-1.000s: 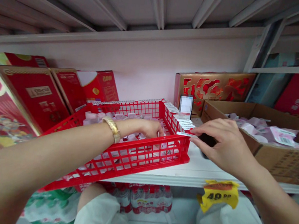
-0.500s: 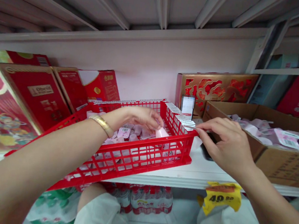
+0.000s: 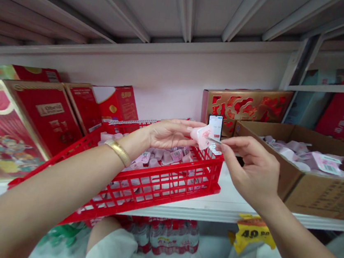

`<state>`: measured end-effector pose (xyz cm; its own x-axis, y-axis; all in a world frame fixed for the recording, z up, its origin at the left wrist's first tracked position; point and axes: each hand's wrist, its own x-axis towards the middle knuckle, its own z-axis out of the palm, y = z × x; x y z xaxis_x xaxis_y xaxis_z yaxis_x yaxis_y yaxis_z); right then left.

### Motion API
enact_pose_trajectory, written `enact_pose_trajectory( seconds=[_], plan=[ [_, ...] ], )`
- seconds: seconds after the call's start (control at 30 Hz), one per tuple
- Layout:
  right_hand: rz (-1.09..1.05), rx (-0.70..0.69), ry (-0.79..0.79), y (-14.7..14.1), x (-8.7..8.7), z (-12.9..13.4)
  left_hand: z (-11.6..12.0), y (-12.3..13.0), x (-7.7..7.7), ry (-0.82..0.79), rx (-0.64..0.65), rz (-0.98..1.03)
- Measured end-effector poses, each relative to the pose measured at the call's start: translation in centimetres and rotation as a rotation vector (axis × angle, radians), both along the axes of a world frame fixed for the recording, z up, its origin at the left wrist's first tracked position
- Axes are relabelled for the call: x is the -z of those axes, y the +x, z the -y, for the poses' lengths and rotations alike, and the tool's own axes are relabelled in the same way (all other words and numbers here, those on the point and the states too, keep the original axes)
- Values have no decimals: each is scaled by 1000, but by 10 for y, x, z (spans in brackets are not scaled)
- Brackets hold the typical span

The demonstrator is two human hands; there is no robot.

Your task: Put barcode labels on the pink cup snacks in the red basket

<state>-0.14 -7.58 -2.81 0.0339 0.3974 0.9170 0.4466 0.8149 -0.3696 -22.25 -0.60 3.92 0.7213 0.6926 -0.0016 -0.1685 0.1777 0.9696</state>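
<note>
My left hand (image 3: 174,133) pinches a small pink jelly cup (image 3: 202,136) above the right end of a red plastic basket (image 3: 166,180). The cup is tilted, its printed lid facing right. Close to that lid, the thumb and fingers of my right hand (image 3: 248,164) are closed on a thin greyish strip (image 3: 214,141); its far end meets the lid, and its exact kind is unclear. Many similar pink cups (image 3: 156,154) lie loose in the basket, some with barcode labels. White label strips (image 3: 215,149) hang on the basket's right rim, partly hidden by my hands.
A phone (image 3: 215,123) with a lit screen stands behind the cup, against a gold and red box (image 3: 249,108). To the right is an open cardboard box (image 3: 322,196) of pink cups. Red gift boxes (image 3: 46,110) line the left. Packed bottles (image 3: 175,237) sit below; shelf beams run overhead.
My left hand has lifted the pink cup out of the basket and brought it up and right. My right hand has moved slightly left with the strip, from the label strips to the lid.
</note>
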Motion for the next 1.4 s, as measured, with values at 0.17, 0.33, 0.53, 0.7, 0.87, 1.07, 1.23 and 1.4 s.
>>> enact_pose_trajectory(
  seconds=[0.17,0.33,0.53,0.7,0.87,1.07,1.23,1.4],
  plan=[
    [-80,-90,-41,-12,3,-4,5,5,5,-63,21,34],
    [-64,-54,-21,-14,5,-6,6,6,11,-10,127,-60],
    [-139,-8,-36,-10,12,-10,5,7,14,32,154,-63],
    [-135,34,21,-12,16,-13,6,9,14,30,156,-26],
    [-87,139,166,-12,11,-12,8,9,12,13,154,43],
    [142,245,337,-15,2,-3,10,7,12,19,155,14],
    [171,262,309,-14,0,0,11,8,12,38,130,-5],
    [149,301,353,-13,-3,0,14,10,11,61,135,0]
  ],
)
